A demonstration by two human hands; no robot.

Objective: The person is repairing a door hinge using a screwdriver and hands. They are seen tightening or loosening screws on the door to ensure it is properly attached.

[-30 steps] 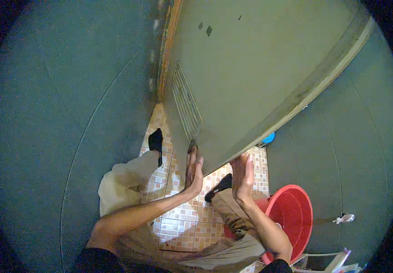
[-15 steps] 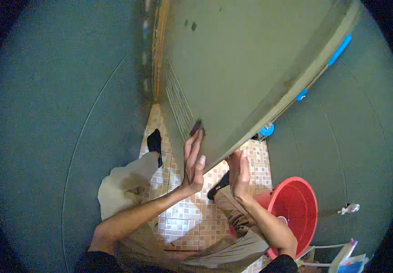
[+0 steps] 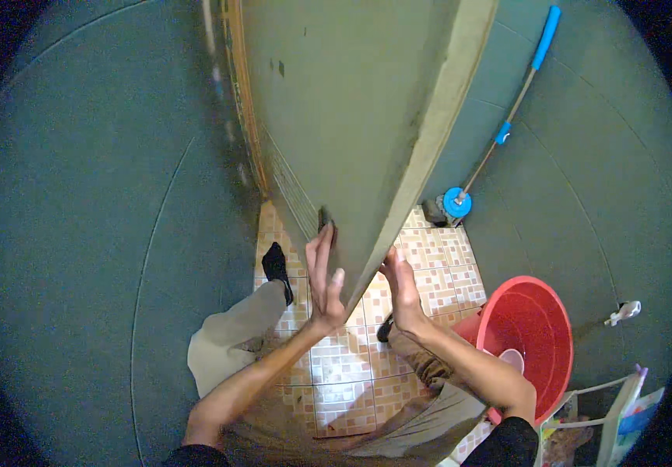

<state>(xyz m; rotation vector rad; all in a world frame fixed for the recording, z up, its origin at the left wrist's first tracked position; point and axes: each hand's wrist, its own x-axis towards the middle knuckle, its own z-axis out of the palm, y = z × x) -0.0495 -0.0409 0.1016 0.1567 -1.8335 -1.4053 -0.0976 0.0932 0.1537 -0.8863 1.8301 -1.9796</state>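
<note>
Door (image 3: 351, 101), tall and grey-green, stands at the centre of the view, its lower end between a person's two bare hands, which are apart from each other. The left hand (image 3: 325, 284) lies open along the door's left face, fingers extended near a dark mark and beside a slatted vent (image 3: 293, 194). The right hand (image 3: 404, 288) is on the other side, fingers extended and fingertips at the door's pale edge; how firmly either hand presses cannot be told. Below is a floor (image 3: 343, 362) of small beige and brown tiles, with the person's black-socked foot (image 3: 277, 271) to the left. On the right, a blue-handled mop (image 3: 503, 134) leans near the wall, and a red bucket (image 3: 516, 282) holds a pale, round-rimmed object (image 3: 512, 359).
</note>
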